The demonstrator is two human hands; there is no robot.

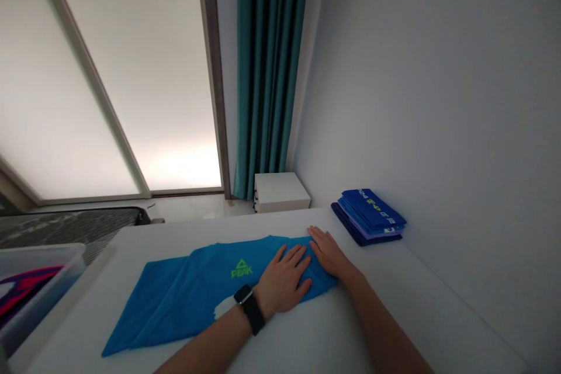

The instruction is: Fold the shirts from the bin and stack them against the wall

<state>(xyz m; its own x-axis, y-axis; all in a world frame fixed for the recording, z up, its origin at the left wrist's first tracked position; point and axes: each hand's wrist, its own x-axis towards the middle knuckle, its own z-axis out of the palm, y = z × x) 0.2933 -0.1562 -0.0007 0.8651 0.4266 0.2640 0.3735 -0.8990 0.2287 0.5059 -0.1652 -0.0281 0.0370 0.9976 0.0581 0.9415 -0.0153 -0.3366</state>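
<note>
A blue T-shirt (188,286) with a green PEAK logo lies across the white table, its left part folded over or layered. My left hand (284,280), with a black watch on the wrist, rests flat on the shirt to the right of the logo, fingers stretched out. Palm down at the shirt's right end is my right hand (328,252), its fingers extended along the edge. Part of a white print shows beside my left wrist, which hides the rest of it.
A stack of folded blue garments (372,216) sits at the table's right, by the wall. To the left stands a translucent plastic bin (44,292) with red and dark cloth inside. Beyond the white table (109,263) are a small white cabinet (283,191) and a teal curtain (272,70).
</note>
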